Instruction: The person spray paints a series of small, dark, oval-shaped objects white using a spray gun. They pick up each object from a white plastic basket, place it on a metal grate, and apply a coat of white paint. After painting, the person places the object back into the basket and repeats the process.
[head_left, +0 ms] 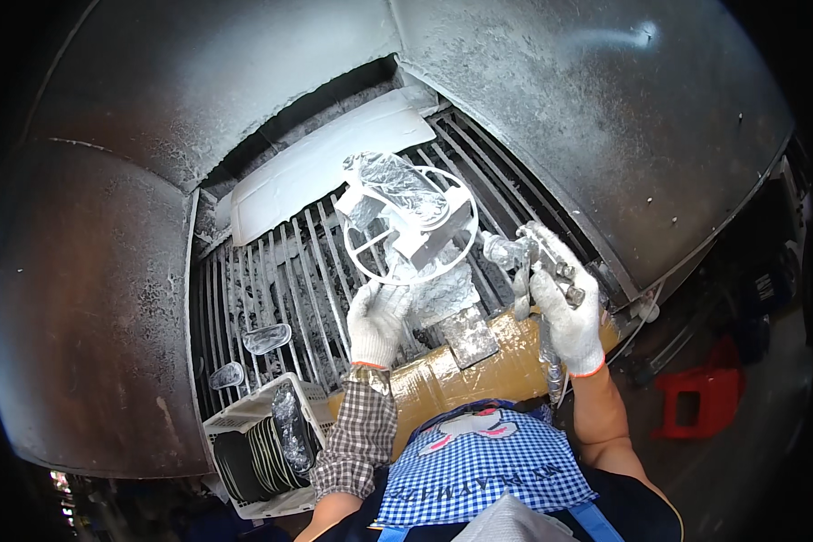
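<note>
Left hand (376, 318), white-gloved, just below centre of frame, fingers curled shut on the lower rim of a white-coated wire ring stand (409, 226). Stand sits directly above that hand, at centre, tilted, with a foil-wrapped part (397, 185) resting on top.

Right hand (565, 312), also gloved, right of centre, wrapped tight around the handle of a spray gun (537, 257); nozzle aimed left toward the ring, close beside it but not touching.

One white flat panel (321, 167) upper centre, lying slantwise on the coated metal grate (285, 271). Two small oval coated pieces (266, 339) on the grate at lower left, one below the other.

One white plastic crate (244, 420) at lower left, holding dark ribbed discs and one foil-wrapped piece; count of discs unclear. One ledge wrapped in brown tape (479, 366) across lower centre, grey square patch on it. One red stool (700, 397) at lower right.

No readable labels or signs on the booth walls.
</note>
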